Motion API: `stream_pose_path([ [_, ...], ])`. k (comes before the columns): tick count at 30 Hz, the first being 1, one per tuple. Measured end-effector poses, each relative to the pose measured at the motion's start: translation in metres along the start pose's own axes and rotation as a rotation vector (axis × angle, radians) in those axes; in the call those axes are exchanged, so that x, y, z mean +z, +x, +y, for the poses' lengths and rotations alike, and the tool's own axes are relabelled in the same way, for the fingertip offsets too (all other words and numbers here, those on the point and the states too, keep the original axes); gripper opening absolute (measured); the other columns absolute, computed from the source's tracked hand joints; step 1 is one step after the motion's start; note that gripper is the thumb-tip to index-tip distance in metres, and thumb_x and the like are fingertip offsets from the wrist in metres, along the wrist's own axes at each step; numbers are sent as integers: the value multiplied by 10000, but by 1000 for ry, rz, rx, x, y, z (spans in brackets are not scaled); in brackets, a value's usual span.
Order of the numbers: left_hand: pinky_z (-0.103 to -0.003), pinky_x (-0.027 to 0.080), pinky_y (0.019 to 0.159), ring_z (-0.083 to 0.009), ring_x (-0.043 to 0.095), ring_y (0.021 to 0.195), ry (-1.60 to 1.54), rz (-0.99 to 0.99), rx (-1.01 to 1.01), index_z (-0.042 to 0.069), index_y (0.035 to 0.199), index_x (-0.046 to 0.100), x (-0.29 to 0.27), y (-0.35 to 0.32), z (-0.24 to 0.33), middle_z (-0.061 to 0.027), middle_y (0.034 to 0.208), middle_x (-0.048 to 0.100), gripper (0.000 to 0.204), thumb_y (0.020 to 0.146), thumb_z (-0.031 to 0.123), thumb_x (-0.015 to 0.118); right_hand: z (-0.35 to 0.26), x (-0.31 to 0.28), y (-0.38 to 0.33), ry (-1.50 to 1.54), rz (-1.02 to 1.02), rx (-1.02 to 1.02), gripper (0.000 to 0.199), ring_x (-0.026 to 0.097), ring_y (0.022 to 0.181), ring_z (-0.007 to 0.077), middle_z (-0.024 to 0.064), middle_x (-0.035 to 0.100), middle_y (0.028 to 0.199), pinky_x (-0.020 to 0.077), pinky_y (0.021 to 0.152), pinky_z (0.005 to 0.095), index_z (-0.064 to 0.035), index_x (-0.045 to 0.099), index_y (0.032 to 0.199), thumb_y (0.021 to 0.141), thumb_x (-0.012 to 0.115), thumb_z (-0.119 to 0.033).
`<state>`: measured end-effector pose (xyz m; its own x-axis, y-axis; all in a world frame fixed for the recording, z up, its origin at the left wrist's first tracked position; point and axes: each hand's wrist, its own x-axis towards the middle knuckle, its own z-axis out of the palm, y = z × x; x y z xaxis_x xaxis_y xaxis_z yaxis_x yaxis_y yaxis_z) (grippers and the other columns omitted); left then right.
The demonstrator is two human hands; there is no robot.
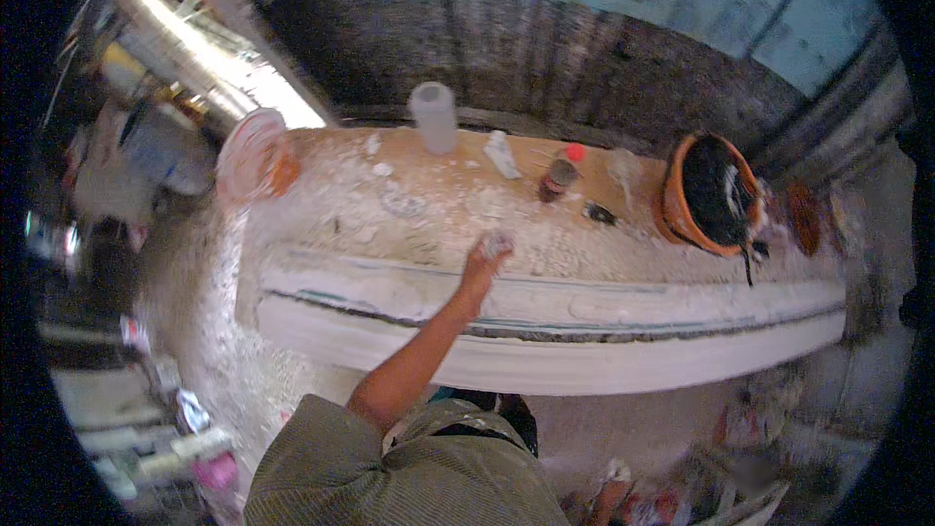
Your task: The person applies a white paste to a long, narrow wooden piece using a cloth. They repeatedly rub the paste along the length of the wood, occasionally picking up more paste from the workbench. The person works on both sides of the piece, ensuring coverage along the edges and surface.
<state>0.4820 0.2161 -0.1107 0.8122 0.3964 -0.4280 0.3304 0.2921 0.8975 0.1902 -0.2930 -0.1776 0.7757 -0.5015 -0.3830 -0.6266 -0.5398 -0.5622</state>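
White plaster lump point(498, 243) sat gripped in your left hand point(484, 261) over the dusty workbench point(409, 205); right hand unseen. Loose grip risked dropping it.

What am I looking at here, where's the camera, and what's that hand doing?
This is one picture from a fisheye camera worn on a person's head, looking down, so straight edges bend. No machine: bare hands. One hand reaches out to a white, plaster-dusted workbench, its grip closed on a small pale lump; which hand it is I can't tell. On the bench stand a white cylinder, a small red-capped bottle and an orange bowl with dark contents.
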Motion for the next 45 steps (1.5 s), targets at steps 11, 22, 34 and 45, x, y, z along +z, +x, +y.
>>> stream_pose_path([
  [11,-267,416,859,-110,554,944,-251,295,51,81,1133,596,-74,-173,-30,-8,993,632,279,872,163,652,-313,91,144,153,-377,-1171,195,608,901,223,122,631,1011,503,809,344,11,651,1021,868,626,-107],
  [22,-241,452,719,-98,568,809,-455,667,224,99,1079,605,-191,-220,-28,2,945,629,232,848,75,617,-516,396,27,-798,-493,-1733,275,599,845,398,228,638,864,439,830,472,-14,660,789,785,609,-285],
  [34,-273,450,786,-139,577,885,-565,715,222,87,1138,568,-347,-181,-50,-20,1021,628,327,833,152,667,-559,537,33,-1058,-465,-1555,277,649,789,300,155,667,818,504,652,431,-25,685,906,752,596,-237],
  [45,-347,377,991,-234,509,1146,-622,870,231,-6,1364,406,-394,-76,20,-141,1212,562,594,885,248,648,-568,592,-191,-202,-1554,-1207,500,566,1074,212,76,608,1174,429,948,327,-20,551,1266,851,661,-276],
])
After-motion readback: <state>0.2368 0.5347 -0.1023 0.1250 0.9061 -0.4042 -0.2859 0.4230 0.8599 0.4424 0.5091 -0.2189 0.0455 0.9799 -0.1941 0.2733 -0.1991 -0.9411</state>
